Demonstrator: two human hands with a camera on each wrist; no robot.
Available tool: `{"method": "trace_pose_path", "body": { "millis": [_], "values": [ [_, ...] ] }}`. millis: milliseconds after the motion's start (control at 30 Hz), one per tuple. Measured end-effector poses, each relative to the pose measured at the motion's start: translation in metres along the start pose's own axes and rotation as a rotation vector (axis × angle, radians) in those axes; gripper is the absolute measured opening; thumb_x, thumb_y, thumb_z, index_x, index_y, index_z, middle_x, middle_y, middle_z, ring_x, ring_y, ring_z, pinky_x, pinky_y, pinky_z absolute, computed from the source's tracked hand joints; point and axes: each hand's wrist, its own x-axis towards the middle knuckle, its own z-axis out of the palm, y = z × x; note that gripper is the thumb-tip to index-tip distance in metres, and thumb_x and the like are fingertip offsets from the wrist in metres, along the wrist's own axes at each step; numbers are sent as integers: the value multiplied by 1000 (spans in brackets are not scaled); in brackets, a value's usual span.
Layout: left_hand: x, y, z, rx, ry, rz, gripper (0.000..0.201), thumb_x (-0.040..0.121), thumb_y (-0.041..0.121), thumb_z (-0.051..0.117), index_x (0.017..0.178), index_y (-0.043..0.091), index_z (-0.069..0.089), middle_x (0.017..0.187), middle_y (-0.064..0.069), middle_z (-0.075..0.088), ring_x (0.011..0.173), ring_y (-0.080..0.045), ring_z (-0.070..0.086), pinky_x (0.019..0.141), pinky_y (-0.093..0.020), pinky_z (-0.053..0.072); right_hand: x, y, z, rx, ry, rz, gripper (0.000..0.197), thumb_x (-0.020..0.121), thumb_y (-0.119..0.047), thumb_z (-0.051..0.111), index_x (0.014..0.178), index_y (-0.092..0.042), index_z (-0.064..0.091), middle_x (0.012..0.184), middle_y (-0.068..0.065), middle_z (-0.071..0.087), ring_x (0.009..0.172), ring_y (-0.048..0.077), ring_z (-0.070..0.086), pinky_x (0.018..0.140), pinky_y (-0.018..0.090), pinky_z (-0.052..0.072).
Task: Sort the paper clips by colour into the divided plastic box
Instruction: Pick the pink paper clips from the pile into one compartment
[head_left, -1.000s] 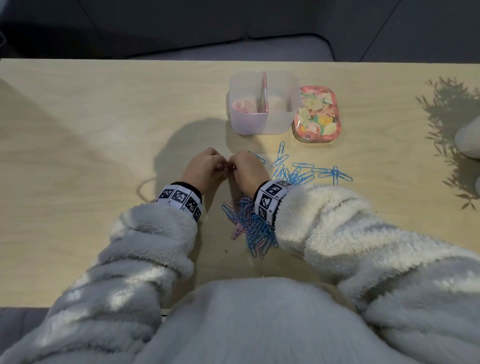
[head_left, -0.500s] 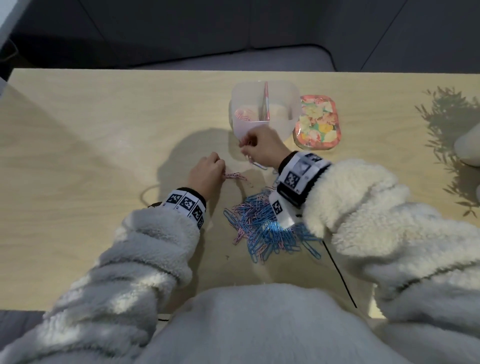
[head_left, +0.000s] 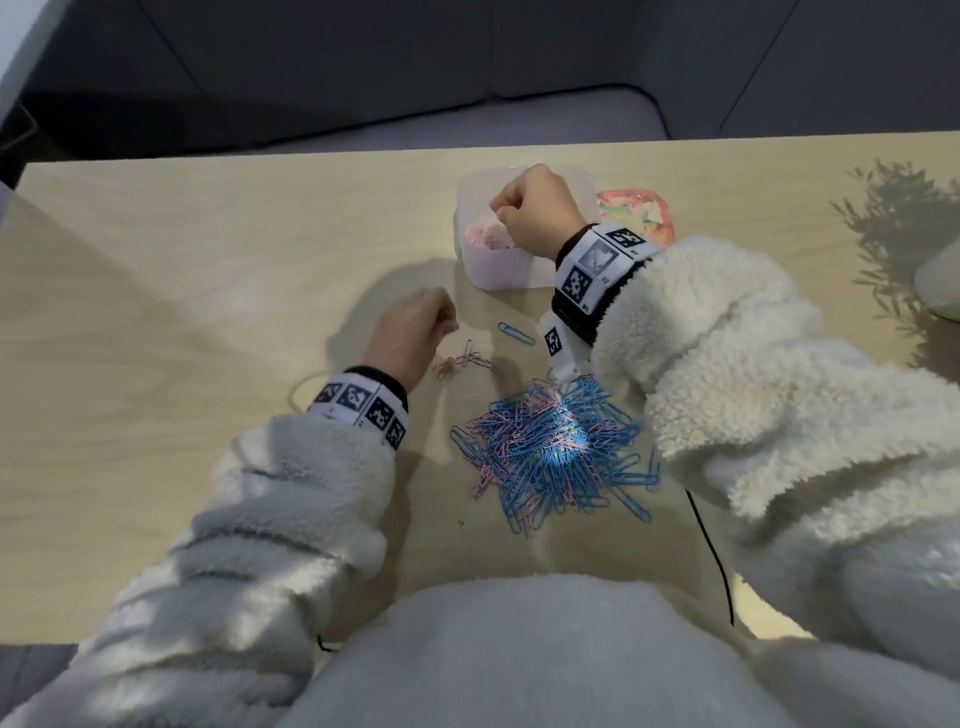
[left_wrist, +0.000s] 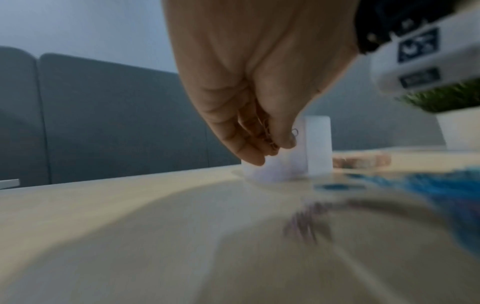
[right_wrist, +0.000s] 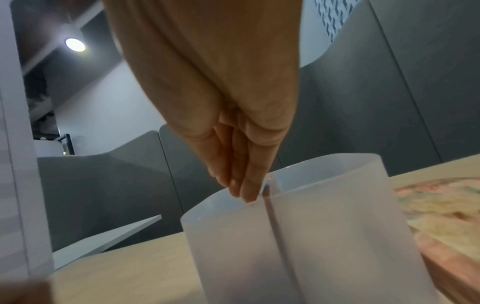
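Observation:
A translucent divided box (head_left: 498, 265) stands at the table's far middle, with pink clips (head_left: 483, 236) in its left compartment. My right hand (head_left: 501, 213) hangs over that compartment; in the right wrist view its fingertips (right_wrist: 244, 193) are pressed together just left of the divider (right_wrist: 270, 197). Whether a clip is between them is hidden. My left hand (head_left: 449, 325) hovers near the table and pinches a few small pink clips (left_wrist: 270, 133). More linked pink clips (head_left: 462, 361) lie beside it. A mixed pile of blue and pink clips (head_left: 550, 447) lies in front of me.
One blue clip (head_left: 517, 333) lies alone between the box and the pile. A floral lid (head_left: 641, 210) sits right of the box. A white plant pot (head_left: 940, 280) stands at the far right edge. A black cable (head_left: 711, 551) trails off the near edge.
My right hand has left my left hand and travelled away from me to above the box's left compartment. My left hand has stayed beside the linked pink clips.

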Motion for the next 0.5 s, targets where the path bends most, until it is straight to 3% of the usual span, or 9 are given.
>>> {"method": "trace_pose_path", "body": {
  "millis": [100, 200, 300, 367, 433, 500],
  "values": [
    [28, 19, -23, -43, 116, 33, 13, 89, 18, 56, 93, 7, 59, 92, -10, 63, 86, -26, 56, 75, -32, 40, -10, 5, -3, 103, 107, 0, 27, 84, -1, 43, 89, 1, 70, 108, 13, 69, 104, 25, 63, 93, 35, 51],
    [64, 38, -36, -31, 175, 71, 12, 85, 14, 57, 92, 5, 61, 97, -14, 66, 90, -29, 59, 76, -31, 41, -35, 17, -5, 171, 142, -45, 25, 83, -3, 45, 81, 3, 69, 96, 17, 72, 89, 24, 64, 85, 35, 53],
    [96, 46, -38, -23, 138, 20, 14, 83, 10, 56, 95, 8, 63, 98, -13, 67, 87, -26, 58, 73, -25, 40, -60, 32, -1, 183, 132, -81, 25, 86, -2, 47, 91, 1, 71, 97, 13, 72, 85, 17, 62, 78, 27, 50],
    [111, 46, -35, -1, 61, -35, 19, 83, 12, 61, 102, 13, 64, 106, -9, 67, 92, -23, 60, 80, -24, 43, -69, 43, 6, 156, 146, -74, 25, 85, -3, 48, 96, -2, 71, 99, 11, 72, 83, 14, 61, 77, 21, 47],
    [117, 47, -32, 38, 40, -33, 23, 83, 13, 64, 107, 13, 65, 112, -8, 66, 101, -25, 60, 89, -29, 46, -72, 53, 14, 111, 99, -57, 25, 85, -4, 50, 100, -3, 70, 102, 12, 71, 84, 17, 62, 79, 22, 47],
    [114, 45, -30, 53, 86, 12, 17, 84, 14, 63, 100, 11, 68, 109, -10, 67, 102, -27, 59, 91, -33, 47, -74, 57, 22, 30, -45, -61, 26, 85, -4, 52, 107, -4, 67, 111, 13, 68, 98, 25, 63, 86, 27, 45]
  ]
}}
